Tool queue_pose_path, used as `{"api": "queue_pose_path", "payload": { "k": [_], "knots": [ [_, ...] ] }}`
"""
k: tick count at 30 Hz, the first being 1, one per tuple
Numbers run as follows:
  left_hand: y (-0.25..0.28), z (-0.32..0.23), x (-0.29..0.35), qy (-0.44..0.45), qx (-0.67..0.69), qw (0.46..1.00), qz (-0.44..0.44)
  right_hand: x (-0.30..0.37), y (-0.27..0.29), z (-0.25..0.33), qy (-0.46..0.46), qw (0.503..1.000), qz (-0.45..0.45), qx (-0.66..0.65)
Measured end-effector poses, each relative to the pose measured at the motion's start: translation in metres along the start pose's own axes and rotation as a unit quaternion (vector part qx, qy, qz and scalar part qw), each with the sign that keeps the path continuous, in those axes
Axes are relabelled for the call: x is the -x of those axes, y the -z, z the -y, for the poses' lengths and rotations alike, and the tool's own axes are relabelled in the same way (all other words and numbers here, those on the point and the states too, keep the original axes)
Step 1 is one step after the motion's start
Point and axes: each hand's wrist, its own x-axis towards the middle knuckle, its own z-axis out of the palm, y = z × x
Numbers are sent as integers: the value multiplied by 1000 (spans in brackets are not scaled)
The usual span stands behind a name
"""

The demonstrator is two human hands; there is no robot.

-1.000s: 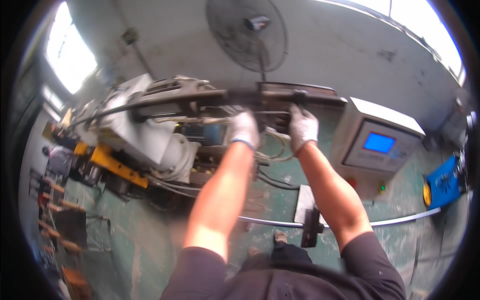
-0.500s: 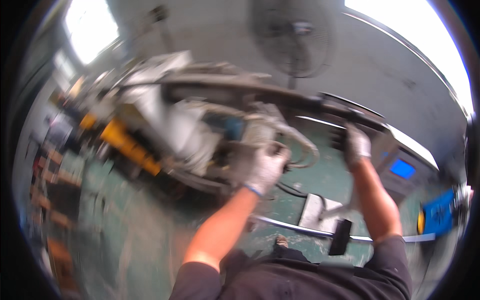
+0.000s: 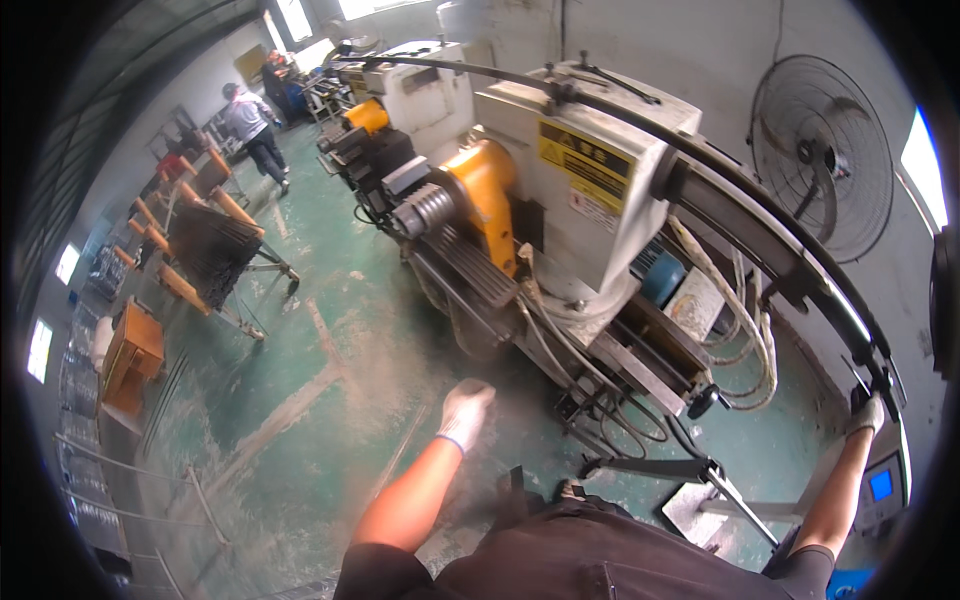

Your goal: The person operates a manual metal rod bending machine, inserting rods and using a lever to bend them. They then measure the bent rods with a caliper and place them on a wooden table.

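The left hand (image 3: pixel 465 410), in a white glove, is out in front of the body on the near side, over the green floor (image 3: pixel 330 400), its fingers curled into a fist and well apart from the machinery. The right hand (image 3: pixel 868 412), gloved as well, is far out to the right, at a black fitting (image 3: pixel 881 380) on the near right end of a long dark bar (image 3: pixel 630 112). It seems to touch the fitting, but the fingers are too small and partly hidden, so I cannot tell how far they close. The bar sweeps in a bend — partly the lens — from the far left, past the top of a white machine housing (image 3: pixel 560 230), to that right end. On the housing's left side is a yellow arm (image 3: pixel 487 195); to its right sit a blue motor (image 3: pixel 660 277) and pale hoses (image 3: pixel 768 350). A round fan (image 3: pixel 825 160) stands by the wall at the far right, and a control box (image 3: pixel 873 513) with a blue screen is at the near right. On the far left a person (image 3: pixel 247 118) stands beyond a rack (image 3: pixel 205 250) with orange posts — a wooden cabinet (image 3: pixel 135 345) is nearer, to the rack's left.
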Motion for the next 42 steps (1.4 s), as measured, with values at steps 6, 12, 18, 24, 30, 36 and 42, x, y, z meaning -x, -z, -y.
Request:
{"api": "queue_pose_path", "payload": {
  "k": [6, 12, 18, 24, 30, 36, 42],
  "knots": [
    [59, 39, 13, 55, 56, 978, -194, 19, -44, -45, -167, 914, -62, -365],
    [23, 30, -5, 131, 104, 983, -72, 51, 7, -82, 139, 982, 59, 109],
    [27, -31, -3, 63, 70, 995, -24, 255, -140, 95, -202, 884, 119, -405],
    [71, -70, -14, -20, 38, 983, 176, 535, -287, 295, -166, 885, 248, -357],
    [177, -126, -39, -106, 103, 940, 307, 746, -460, 390, -176, 774, 475, -380],
    [329, -198, -107, -200, 11, 967, 159, 895, -594, 467, -189, 714, 593, -319],
    [433, -251, -215, -223, 133, 961, 93, 972, -731, 543, -249, 671, 625, -313]
  ]
}}
